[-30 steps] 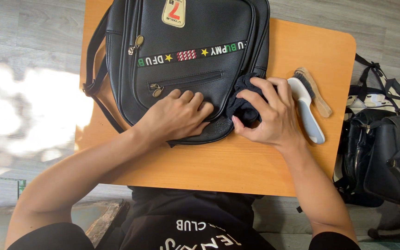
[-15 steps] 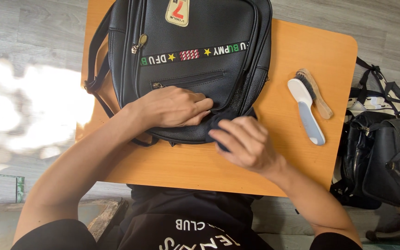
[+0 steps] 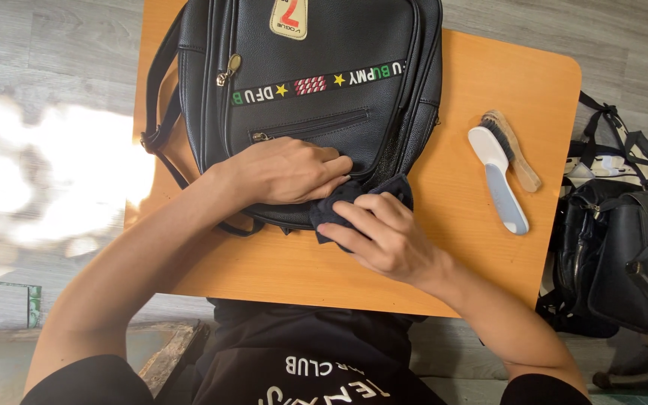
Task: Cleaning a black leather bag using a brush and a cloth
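Black backpack flat on orange table, upper centre of frame. Left hand pressed knuckles-up on its lower edge; right hand grips dark cloth against the rim

backpack top getting cut off by the frame edge; left hand and right hand covering its lower rim; dark cloth mostly hiding under right hand's fingers

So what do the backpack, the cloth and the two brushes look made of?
Backpack: black leather or faux leather, judging by the fine grain and soft sheen. Cloth: dark soft fabric, bunched under the right hand. White brush: apparently smooth plastic. Brown brush: likely wood, dark bristles.
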